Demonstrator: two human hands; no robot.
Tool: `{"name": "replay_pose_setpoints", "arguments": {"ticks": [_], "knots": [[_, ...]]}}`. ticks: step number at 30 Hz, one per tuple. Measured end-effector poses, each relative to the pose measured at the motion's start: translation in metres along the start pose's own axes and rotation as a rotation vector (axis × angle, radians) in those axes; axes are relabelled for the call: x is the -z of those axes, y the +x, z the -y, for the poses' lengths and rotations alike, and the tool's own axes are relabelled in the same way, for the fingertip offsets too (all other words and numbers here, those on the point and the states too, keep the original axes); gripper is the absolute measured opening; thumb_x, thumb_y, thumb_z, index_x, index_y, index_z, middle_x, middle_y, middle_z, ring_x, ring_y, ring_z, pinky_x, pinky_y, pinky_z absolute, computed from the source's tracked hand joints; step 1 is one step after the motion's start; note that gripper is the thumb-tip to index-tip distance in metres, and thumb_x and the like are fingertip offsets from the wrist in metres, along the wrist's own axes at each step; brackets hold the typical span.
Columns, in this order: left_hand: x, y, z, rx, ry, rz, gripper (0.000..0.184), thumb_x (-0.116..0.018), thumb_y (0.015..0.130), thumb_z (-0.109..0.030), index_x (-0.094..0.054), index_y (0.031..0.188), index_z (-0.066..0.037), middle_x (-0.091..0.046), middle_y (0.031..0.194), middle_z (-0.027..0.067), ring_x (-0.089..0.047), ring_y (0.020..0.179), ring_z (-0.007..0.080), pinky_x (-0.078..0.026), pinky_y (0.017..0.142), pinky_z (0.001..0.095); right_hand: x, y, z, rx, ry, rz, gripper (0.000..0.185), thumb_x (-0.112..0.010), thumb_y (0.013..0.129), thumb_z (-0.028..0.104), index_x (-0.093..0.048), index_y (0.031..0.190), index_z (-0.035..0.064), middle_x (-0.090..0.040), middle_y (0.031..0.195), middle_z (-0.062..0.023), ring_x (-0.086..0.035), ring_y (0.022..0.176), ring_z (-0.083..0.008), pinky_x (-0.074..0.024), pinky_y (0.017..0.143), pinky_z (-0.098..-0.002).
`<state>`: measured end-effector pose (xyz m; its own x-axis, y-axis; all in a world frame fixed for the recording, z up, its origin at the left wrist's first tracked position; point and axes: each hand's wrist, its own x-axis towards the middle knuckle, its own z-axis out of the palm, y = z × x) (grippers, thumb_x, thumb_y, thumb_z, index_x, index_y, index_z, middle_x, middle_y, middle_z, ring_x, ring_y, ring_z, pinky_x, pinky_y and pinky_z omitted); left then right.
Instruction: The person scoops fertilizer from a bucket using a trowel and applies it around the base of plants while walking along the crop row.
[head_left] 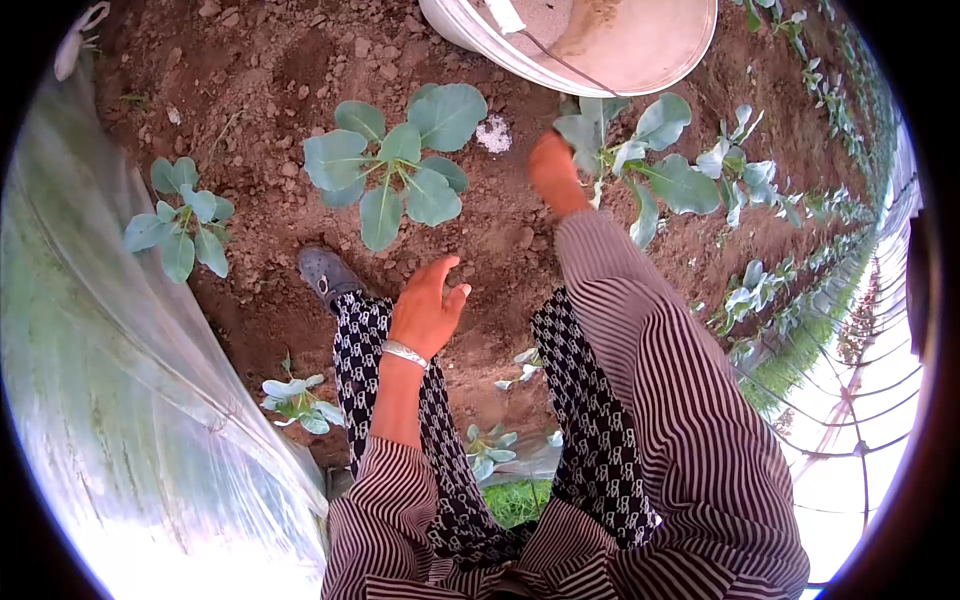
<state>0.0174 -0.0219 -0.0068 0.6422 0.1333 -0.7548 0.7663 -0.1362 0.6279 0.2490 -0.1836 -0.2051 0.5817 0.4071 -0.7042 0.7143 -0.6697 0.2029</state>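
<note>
My left hand (428, 308), with a silver bracelet at the wrist, hangs above the soil with thumb and index finger apart and nothing between them. Just left of a leafy plant (672, 185), my right hand (556, 172) is low over the soil; its fingers are blurred and partly hidden, so what they hold cannot be made out. A small heap of white granules (493, 134) lies on the soil between that hand and another broad-leaved plant (402, 143). Above my right hand stands a white bucket (640, 50) with pale, grainy material inside.
A smaller plant (182, 218) grows at the left beside plastic sheeting (110, 340). More plants run in rows to the right, near a net (860, 400). A grey shoe (328, 274) rests on the soil, and low plants (303, 400) grow around my legs.
</note>
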Motion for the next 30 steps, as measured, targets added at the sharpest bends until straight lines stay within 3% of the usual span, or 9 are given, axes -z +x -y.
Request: {"name": "replay_pose_setpoints", "arguments": {"ticks": [3,8,11,15,17,19,21,28,30], "knots": [[0.001,0.000,-0.001,-0.009,-0.014,-0.011,0.039,-0.058,0.085,-0.020,-0.050,0.119,-0.003,-0.056,0.116,0.0192,-0.053,0.106,0.0357,-0.042,0.092,0.0411,0.028,-0.055,0.031,-0.149,0.449,-0.026,0.054,-0.052,0.081,0.011,-0.034,0.129,-0.0070,-0.054,0.101,-0.0298,-0.059,0.090,-0.0372,-0.0491,0.075,-0.0441],[0.006,0.002,0.002,-0.015,-0.047,-0.027,0.039,-0.058,0.085,-0.020,-0.050,0.119,-0.004,-0.056,0.115,0.0196,-0.054,0.104,0.0357,-0.043,0.090,0.0410,0.063,-0.115,0.027,-0.208,0.565,-0.004,0.069,-0.051,0.081,0.004,-0.014,0.139,-0.0081,-0.046,0.111,-0.0362,-0.056,0.092,-0.0414,-0.0489,0.079,-0.0428],[0.006,-0.001,0.003,0.001,-0.070,-0.038,0.039,-0.059,0.084,-0.019,-0.050,0.119,-0.004,-0.056,0.115,0.0196,-0.055,0.104,0.0355,-0.044,0.089,0.0407,0.039,-0.096,0.011,-0.297,0.557,-0.304,0.070,-0.053,0.080,0.006,-0.016,0.137,-0.0104,-0.046,0.110,-0.0359,-0.056,0.090,-0.0429,-0.0483,0.077,-0.0440],[0.001,0.000,0.000,-0.002,-0.030,-0.023,0.040,-0.060,0.084,-0.019,-0.050,0.119,-0.005,-0.057,0.114,0.0196,-0.056,0.103,0.0351,-0.045,0.088,0.0402,0.063,-0.104,0.024,-0.195,0.712,0.060,0.063,-0.047,0.086,0.004,-0.015,0.138,-0.0085,-0.046,0.114,-0.0369,-0.056,0.093,-0.0441,-0.0477,0.077,-0.0433],[-0.001,-0.001,-0.002,0.018,-0.040,-0.024,0.040,-0.060,0.084,-0.019,-0.051,0.120,-0.005,-0.057,0.113,0.0198,-0.057,0.101,0.0350,-0.046,0.087,0.0399,0.067,-0.116,0.029,-0.289,0.913,-0.092,0.062,-0.048,0.086,0.008,-0.018,0.137,-0.0084,-0.053,0.103,-0.0340,-0.056,0.089,-0.0452,-0.0475,0.076,-0.0447],[0.000,0.000,-0.002,0.011,-0.070,-0.036,0.040,-0.060,0.084,-0.019,-0.051,0.120,-0.005,-0.058,0.112,0.0200,-0.058,0.100,0.0350,-0.046,0.086,0.0396,0.043,-0.117,0.032,-0.285,0.670,-0.372,0.063,-0.049,0.086,0.011,-0.018,0.137,-0.0075,-0.053,0.100,-0.0324,-0.056,0.087,-0.0451,-0.0477,0.075,-0.0453],[-0.005,0.001,0.002,0.012,-0.040,-0.020,0.039,-0.060,0.084,-0.018,-0.051,0.119,-0.005,-0.059,0.110,0.0203,-0.060,0.097,0.0341,-0.048,0.082,0.0393,0.026,-0.110,0.037,-0.263,0.699,-0.113,0.065,-0.050,0.082,0.008,-0.019,0.138,-0.0055,-0.049,0.105,-0.0330,-0.054,0.088,-0.0449,-0.0466,0.073,-0.0469],[-0.057,-0.029,0.064,0.074,0.177,0.116,0.034,-0.056,0.086,-0.025,-0.055,0.113,-0.004,-0.063,0.102,0.0193,-0.061,0.093,0.0334,-0.048,0.082,0.0402,0.041,-0.214,0.013,0.008,0.994,-0.318,0.061,-0.051,0.080,0.005,-0.026,0.136,-0.0036,-0.053,0.107,-0.0306,-0.054,0.095,-0.0425,-0.0464,0.080,-0.0442],[-0.071,-0.056,0.071,0.291,0.373,0.355,0.036,-0.058,0.084,-0.026,-0.056,0.114,-0.005,-0.063,0.100,0.0189,-0.061,0.095,0.0335,-0.047,0.085,0.0402,0.041,-0.254,-0.012,0.135,1.136,-0.336,0.059,-0.052,0.081,0.005,-0.030,0.135,-0.0025,-0.054,0.109,-0.0280,-0.055,0.097,-0.0391,-0.0464,0.082,-0.0421]]}}
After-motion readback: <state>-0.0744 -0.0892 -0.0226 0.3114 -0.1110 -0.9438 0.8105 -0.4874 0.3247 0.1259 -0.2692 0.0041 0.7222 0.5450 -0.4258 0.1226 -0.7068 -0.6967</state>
